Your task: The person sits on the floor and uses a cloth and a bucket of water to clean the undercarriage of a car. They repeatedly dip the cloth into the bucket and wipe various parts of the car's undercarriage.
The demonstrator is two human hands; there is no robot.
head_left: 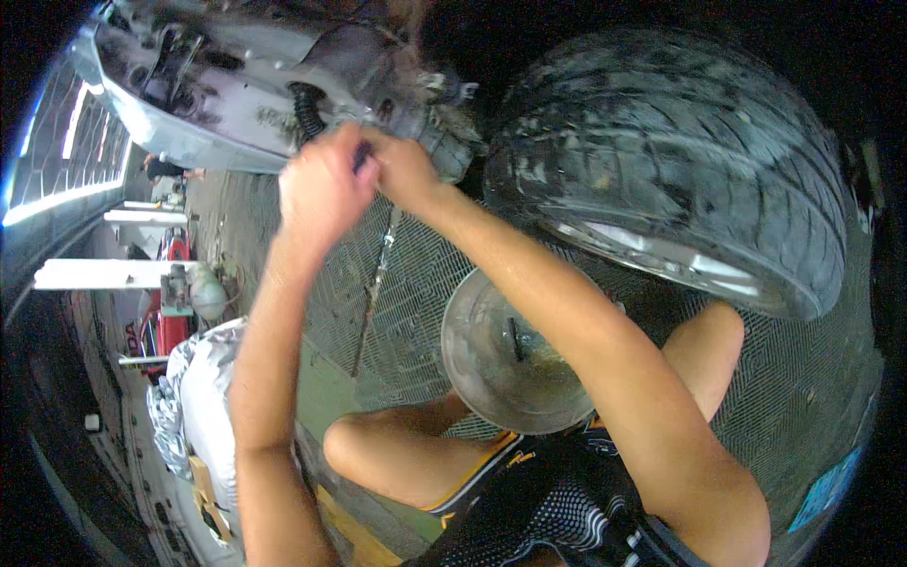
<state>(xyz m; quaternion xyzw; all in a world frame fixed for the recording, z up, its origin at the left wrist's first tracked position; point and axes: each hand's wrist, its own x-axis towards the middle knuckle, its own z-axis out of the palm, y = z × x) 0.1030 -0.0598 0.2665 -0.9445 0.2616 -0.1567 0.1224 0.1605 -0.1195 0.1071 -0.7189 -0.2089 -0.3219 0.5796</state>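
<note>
Both of my hands are raised together in front of an open, stripped part of a car's body (250, 104). My left hand (326, 189) is closed and a little blurred by motion. My right hand (402, 172) is closed too and meets it from the right. A small dark piece (363, 154) shows between them; its kind cannot be made out. Just above the fingers, a black corrugated rubber hose (307, 109) comes out of the body and runs down to the hands. Whether they grip its end is hidden.
A large worn tyre (680, 161) on a wheel rim stands at the right. Between my bent legs sits a round metal basin (463, 331) with a dark object (515, 338) inside. Patterned floor (406, 321) lies below. At left are a silvery cover (203, 397) and white posts (109, 274).
</note>
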